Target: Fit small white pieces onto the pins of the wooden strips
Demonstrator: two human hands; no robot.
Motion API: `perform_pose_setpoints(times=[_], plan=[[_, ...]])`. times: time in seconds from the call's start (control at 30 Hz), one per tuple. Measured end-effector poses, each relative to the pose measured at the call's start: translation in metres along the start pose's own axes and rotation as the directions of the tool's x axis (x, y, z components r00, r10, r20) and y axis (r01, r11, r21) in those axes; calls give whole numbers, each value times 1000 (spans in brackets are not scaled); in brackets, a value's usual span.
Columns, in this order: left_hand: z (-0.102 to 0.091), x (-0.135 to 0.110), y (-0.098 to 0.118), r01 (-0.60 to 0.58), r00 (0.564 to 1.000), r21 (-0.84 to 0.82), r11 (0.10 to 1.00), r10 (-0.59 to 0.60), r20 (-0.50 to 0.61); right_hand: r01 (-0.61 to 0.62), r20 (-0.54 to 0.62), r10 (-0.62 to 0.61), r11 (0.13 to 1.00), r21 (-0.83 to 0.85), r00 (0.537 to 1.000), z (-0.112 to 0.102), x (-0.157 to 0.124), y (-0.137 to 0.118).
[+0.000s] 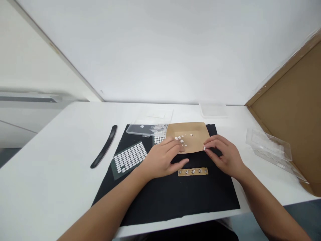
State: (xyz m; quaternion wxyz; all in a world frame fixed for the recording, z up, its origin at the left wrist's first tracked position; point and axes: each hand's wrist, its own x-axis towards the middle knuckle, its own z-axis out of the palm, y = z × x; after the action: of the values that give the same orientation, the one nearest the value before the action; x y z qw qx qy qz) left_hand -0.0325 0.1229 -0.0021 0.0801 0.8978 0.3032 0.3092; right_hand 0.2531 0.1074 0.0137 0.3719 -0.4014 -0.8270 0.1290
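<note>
White and tiny, a piece [204,148] sits pinched in the right hand [223,154] by the right edge of the tray [197,143], while the left hand [164,157], its grip wide, overlaps the left edge, a gap between both hands.

the brown tray [185,127] is looking like smooth, dull card. the small strip [183,172] is looking like card too, and its little bits [199,171] are shining like metal. the black mat [180,201] is looking dull, like cloth. the clear box [269,147] is shining like plastic.
</note>
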Motion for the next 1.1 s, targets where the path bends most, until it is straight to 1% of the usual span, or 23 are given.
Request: perform_pose_setpoints(times=[0.07, 0.1, 0.13, 0.2, 0.3, 0.37, 0.53, 0.73, 0.9, 1.1], plan=[[0, 0, 3, -59, 996, -29, 998, 61, 70, -30, -25, 30, 1000, 8, 999, -8, -1, 2], [0, 0, 4, -85, 992, -44, 995, 89, 87, -52, -28, 53, 998, 25, 998, -12, -2, 3], [0, 0, 5, -108, 989, -55, 993, 113, 91, -76, -20, 77, 996, 50, 997, -14, -5, 4], [0, 0, 8, -140, 986, -61, 988, 145, 80, -116, 32, 113, 987, 109, 993, -16, -13, 5], [0, 0, 10, -185, 980, -31, 982, 186, 65, -158, 157, 129, 970, 186, 979, -12, -28, 4], [1, -1, 11, -217, 973, -4, 976, 217, 77, -179, 215, 130, 958, 226, 968, -8, -38, 3], [9, -1, 18, -328, 940, 58, 943, 319, 124, -260, 240, 199, 930, 259, 950, 0, -60, 4], [13, -4, 28, -320, 932, 86, 944, 297, 208, -331, 258, 267, 909, 254, 929, 4, -69, 8], [17, -6, 25, -295, 931, 101, 950, 262, 256, -346, 304, 281, 919, 187, 910, 8, -70, 8], [21, -7, 22, -279, 928, 93, 956, 243, 283, -351, 294, 306, 929, 113, 905, 11, -69, 3]])
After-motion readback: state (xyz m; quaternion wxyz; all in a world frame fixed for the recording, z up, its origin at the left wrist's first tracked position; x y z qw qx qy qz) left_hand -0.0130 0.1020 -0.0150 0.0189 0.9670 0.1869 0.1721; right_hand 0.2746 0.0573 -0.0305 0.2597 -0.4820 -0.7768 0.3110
